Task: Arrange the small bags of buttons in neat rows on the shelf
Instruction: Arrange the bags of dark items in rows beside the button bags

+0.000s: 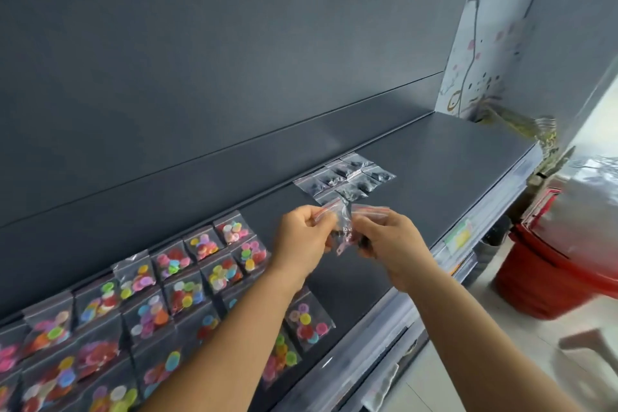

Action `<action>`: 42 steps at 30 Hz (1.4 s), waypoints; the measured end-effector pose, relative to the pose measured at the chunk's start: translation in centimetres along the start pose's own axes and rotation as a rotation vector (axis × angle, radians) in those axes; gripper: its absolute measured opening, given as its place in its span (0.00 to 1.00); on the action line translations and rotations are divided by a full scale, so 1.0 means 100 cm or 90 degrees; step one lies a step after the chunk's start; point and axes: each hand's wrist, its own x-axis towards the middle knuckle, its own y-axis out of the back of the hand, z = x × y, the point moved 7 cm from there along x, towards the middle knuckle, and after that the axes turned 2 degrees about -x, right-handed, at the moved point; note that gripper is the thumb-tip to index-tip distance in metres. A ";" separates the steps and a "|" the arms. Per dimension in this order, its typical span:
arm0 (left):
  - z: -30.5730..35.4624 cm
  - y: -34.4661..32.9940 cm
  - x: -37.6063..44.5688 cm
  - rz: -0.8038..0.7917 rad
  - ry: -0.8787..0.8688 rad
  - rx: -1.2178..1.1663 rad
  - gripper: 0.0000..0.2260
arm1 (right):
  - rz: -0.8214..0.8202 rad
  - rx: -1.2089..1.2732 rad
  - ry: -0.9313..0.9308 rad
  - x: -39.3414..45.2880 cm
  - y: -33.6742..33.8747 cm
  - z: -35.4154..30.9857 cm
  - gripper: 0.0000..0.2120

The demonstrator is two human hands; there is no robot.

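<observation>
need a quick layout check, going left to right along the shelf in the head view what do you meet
rows of colourful button bags → left hand → small bags held in both hands → right hand → price label on the shelf edge → red buckets

I see a dark grey back panel (234, 43) filling twelve o'clock. At two o'clock stands a white wall (485, 43) with painted decoration. At four o'clock, stacked red stools (548, 264) sit on pale floor tiles (501, 328), brightly lit.
</observation>
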 end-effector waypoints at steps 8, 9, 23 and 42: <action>-0.020 -0.023 0.035 0.022 0.046 -0.022 0.06 | -0.030 -0.120 -0.045 0.062 0.023 0.018 0.11; -0.023 -0.026 0.039 0.029 0.051 -0.017 0.06 | -0.028 -0.162 -0.029 0.071 0.029 0.018 0.09; -0.011 -0.067 0.048 0.249 -0.042 0.522 0.14 | -0.170 -0.516 0.180 0.140 0.046 0.013 0.17; -0.015 -0.101 0.034 0.157 -0.096 0.549 0.15 | -0.324 -0.634 0.434 0.125 0.043 0.012 0.13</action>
